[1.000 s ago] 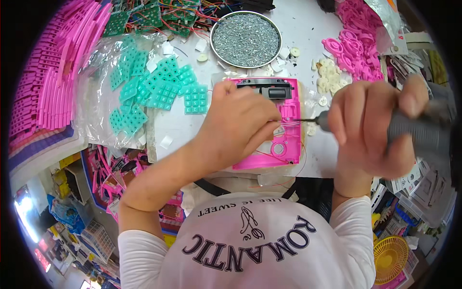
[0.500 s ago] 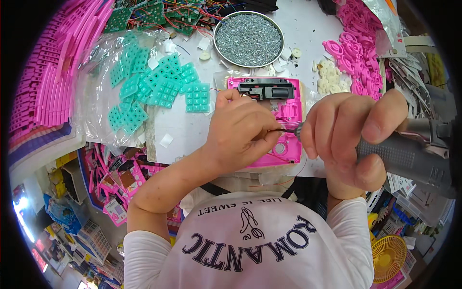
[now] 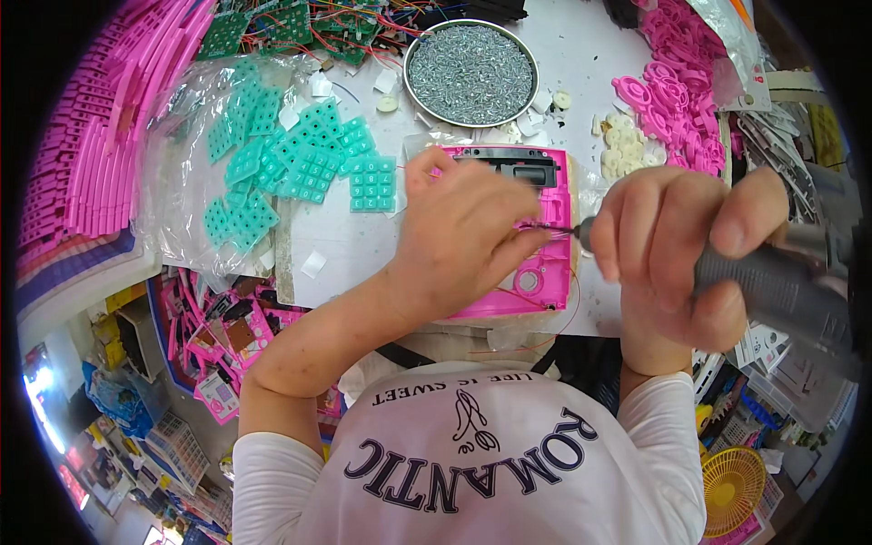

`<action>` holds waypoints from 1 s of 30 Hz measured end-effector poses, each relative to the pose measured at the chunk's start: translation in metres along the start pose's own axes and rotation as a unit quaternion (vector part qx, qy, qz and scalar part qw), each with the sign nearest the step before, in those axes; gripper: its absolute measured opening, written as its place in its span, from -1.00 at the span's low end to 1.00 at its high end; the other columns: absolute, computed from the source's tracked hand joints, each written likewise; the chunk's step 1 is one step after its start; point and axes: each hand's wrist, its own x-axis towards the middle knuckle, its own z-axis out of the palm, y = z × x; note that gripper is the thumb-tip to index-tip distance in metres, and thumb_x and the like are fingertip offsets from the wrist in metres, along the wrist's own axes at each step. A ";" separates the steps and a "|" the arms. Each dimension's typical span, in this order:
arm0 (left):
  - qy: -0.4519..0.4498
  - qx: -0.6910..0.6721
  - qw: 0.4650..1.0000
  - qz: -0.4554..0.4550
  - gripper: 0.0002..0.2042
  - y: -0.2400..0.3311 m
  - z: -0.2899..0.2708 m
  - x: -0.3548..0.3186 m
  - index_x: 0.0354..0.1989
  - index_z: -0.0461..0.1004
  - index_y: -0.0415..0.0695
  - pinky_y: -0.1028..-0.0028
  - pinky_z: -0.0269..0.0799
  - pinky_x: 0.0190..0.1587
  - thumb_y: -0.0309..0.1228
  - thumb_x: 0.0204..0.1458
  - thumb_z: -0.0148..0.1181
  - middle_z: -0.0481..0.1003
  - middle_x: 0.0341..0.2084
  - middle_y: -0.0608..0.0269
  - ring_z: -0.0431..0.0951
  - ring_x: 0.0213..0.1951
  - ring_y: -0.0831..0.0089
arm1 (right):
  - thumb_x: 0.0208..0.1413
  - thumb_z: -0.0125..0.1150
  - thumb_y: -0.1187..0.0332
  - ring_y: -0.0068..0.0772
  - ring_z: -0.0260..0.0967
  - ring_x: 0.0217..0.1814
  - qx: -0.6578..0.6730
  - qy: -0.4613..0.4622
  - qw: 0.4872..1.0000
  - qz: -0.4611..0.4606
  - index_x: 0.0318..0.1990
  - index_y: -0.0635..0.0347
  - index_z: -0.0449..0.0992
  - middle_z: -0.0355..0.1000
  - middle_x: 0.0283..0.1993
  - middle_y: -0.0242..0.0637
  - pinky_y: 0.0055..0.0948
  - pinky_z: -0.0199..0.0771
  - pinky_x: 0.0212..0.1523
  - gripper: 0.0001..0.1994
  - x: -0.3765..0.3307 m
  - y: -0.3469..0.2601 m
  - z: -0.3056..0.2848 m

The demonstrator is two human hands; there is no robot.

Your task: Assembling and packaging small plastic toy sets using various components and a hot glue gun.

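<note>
My right hand (image 3: 688,245) is wrapped around a grey electric screwdriver (image 3: 772,286), held almost level above the table's right side. Its thin dark bit (image 3: 563,229) points left, to the fingertips of my left hand (image 3: 468,227). That hand is blurred, with thumb and fingers pinched at the bit's tip; anything small between them is hidden. Below the left hand lies a pink plastic casing (image 3: 549,291), open side up. A black plastic part (image 3: 531,173) sits across its far end, partly covered by my left fingers. A thin red wire (image 3: 574,313) curls off the casing's near right corner.
Beyond the casing stands a round metal tray (image 3: 406,86) filled with screws. Teal rubber keypads (image 3: 309,163) lie at the left, near stacked pink parts (image 3: 109,136). Circuit boards (image 3: 282,27) with wires are at the back. Pink rings (image 3: 668,91) and white pieces (image 3: 622,145) are piled right.
Both hands have shifted slightly to the right, the screwdriver moving along with my right hand. The bit still meets my left fingertips. The casing stays in about the same place.
</note>
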 end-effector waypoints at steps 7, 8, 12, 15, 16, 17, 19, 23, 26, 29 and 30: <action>-0.042 0.129 0.991 0.025 -0.86 -0.025 0.006 0.002 -0.35 0.59 0.03 0.03 -0.01 0.24 -0.40 -0.07 0.43 0.61 -0.26 0.50 0.53 -0.12 0.43 | 0.27 0.01 0.42 -0.52 0.06 -0.58 -0.035 0.108 0.993 -0.022 -0.07 0.07 0.32 0.13 -0.60 -0.47 -0.38 0.21 -0.50 -0.88 0.012 0.052 -0.039; -0.040 0.128 0.991 0.025 -0.87 -0.025 0.006 0.003 -0.36 0.60 0.02 0.03 -0.01 0.24 -0.40 -0.08 0.43 0.61 -0.26 0.50 0.53 -0.12 0.43 | 0.27 0.02 0.43 -0.52 0.05 -0.59 -0.029 0.109 0.994 -0.015 -0.10 0.09 0.31 0.13 -0.61 -0.45 -0.38 0.21 -0.50 -0.90 0.013 0.056 -0.039; -0.032 0.123 0.992 0.016 -0.88 -0.024 0.008 -0.001 -0.38 0.60 0.00 0.04 -0.01 0.24 -0.39 -0.08 0.44 0.61 -0.28 0.50 0.53 -0.12 0.43 | 0.23 0.06 0.52 -0.55 0.05 -0.61 -0.026 0.071 0.997 0.006 -0.23 0.14 0.26 0.16 -0.62 -0.40 -0.40 0.21 -0.54 -0.89 0.013 0.065 -0.040; -0.050 0.124 0.991 0.016 -0.85 -0.026 0.008 0.000 -0.33 0.59 -0.02 0.06 0.02 0.23 -0.39 -0.08 0.42 0.60 -0.26 0.47 0.53 -0.11 0.41 | 0.20 0.14 0.53 -0.54 0.10 -0.63 -0.154 0.102 0.982 0.029 -0.30 0.16 0.22 0.20 -0.63 -0.36 -0.41 0.24 -0.57 -0.82 0.012 0.067 -0.028; -0.065 0.118 0.991 0.019 -0.82 -0.027 0.007 0.003 -0.28 0.58 -0.03 0.07 0.03 0.23 -0.39 -0.08 0.42 0.60 -0.25 0.43 0.53 -0.10 0.38 | 0.19 0.17 0.52 -0.53 0.13 -0.63 -0.167 0.087 0.982 0.020 -0.30 0.16 0.23 0.21 -0.63 -0.35 -0.41 0.26 -0.56 -0.81 0.012 0.067 -0.031; -0.080 0.112 0.990 0.023 -0.79 -0.028 0.006 0.006 -0.24 0.58 -0.04 0.08 0.05 0.22 -0.39 -0.07 0.41 0.59 -0.23 0.38 0.53 -0.10 0.36 | 0.18 0.20 0.51 -0.52 0.17 -0.63 -0.180 0.073 0.981 0.011 -0.30 0.17 0.23 0.23 -0.63 -0.34 -0.42 0.29 -0.56 -0.80 0.011 0.070 -0.036; -0.085 0.107 0.991 0.004 -0.69 -0.027 0.006 0.015 -0.13 0.54 -0.07 0.08 0.08 0.24 -0.38 -0.08 0.41 0.58 -0.17 0.26 0.53 -0.07 0.26 | 0.16 0.27 0.45 -0.51 0.22 -0.61 -0.197 0.049 0.979 0.019 -0.25 0.21 0.27 0.28 -0.61 -0.32 -0.42 0.35 -0.53 -0.78 0.014 0.067 -0.041; -0.198 0.114 0.974 0.015 -0.54 -0.031 0.002 0.024 0.00 0.49 -0.11 0.04 0.27 0.19 -0.33 -0.11 0.42 0.54 -0.07 0.08 0.53 0.02 0.14 | 0.13 0.36 0.36 -0.49 0.36 -0.43 -0.001 0.033 0.995 0.095 -0.09 0.29 0.42 0.43 -0.43 -0.31 -0.42 0.42 -0.34 -0.70 0.032 0.051 -0.052; -0.150 0.043 0.987 -0.039 -0.51 -0.007 -0.039 0.022 0.08 0.46 -0.19 0.15 0.40 0.15 -0.45 -0.09 0.39 0.51 0.01 -0.05 0.53 0.03 -0.05 | 0.12 0.38 0.28 -0.30 0.45 -0.19 0.021 0.130 0.988 0.083 0.09 0.28 0.44 0.55 -0.18 -0.18 -0.19 0.48 -0.07 -0.57 0.046 0.023 -0.072; -0.152 0.083 0.983 -0.059 -0.51 0.012 -0.115 0.014 0.05 0.45 -0.20 0.14 0.46 0.04 -0.43 -0.12 0.39 0.52 -0.10 -0.05 0.54 -0.07 -0.09 | 0.05 0.41 0.29 -0.12 0.43 0.02 -0.496 0.128 0.837 0.191 0.12 0.18 0.50 0.57 0.00 -0.17 -0.04 0.44 0.12 -0.54 0.025 0.010 -0.177; -0.183 0.090 0.974 -0.097 -0.50 0.018 -0.145 0.003 0.05 0.45 -0.20 0.14 0.46 0.04 -0.45 -0.15 0.39 0.52 -0.12 -0.05 0.53 -0.08 -0.10 | 0.01 0.39 0.33 -0.11 0.43 0.03 -0.609 0.061 0.768 0.188 0.10 0.15 0.52 0.57 0.00 -0.20 -0.05 0.44 0.13 -0.55 0.015 0.014 -0.183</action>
